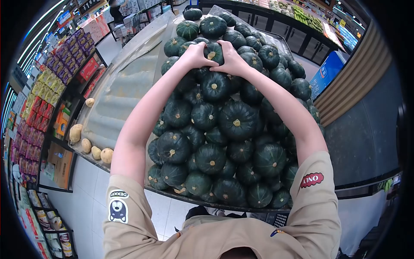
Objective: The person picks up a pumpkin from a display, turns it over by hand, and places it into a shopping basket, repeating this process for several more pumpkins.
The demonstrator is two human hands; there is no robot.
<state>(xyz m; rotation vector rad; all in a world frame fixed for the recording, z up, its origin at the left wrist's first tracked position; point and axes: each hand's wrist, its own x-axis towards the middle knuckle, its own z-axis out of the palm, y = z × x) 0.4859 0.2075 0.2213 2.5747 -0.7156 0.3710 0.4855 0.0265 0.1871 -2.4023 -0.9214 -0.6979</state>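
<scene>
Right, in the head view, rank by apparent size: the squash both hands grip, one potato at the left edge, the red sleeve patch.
1. Squash, partly hidden by both hands.
2. Potato and red sleeve patch: alike, unranked; the patch sits nearer the camera.

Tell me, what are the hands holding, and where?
Both hands, left hand and right hand, clasp one dark green squash by its opposite sides, atop the pile.

Short tan sleeves: left one [125,203] bears a cartoon patch, right one [312,190] a red, seemingly "UNO" badge.

I see a dark green squash [212,52], pale stem up, seemingly upright, sitting high in the heaped pile.
</scene>
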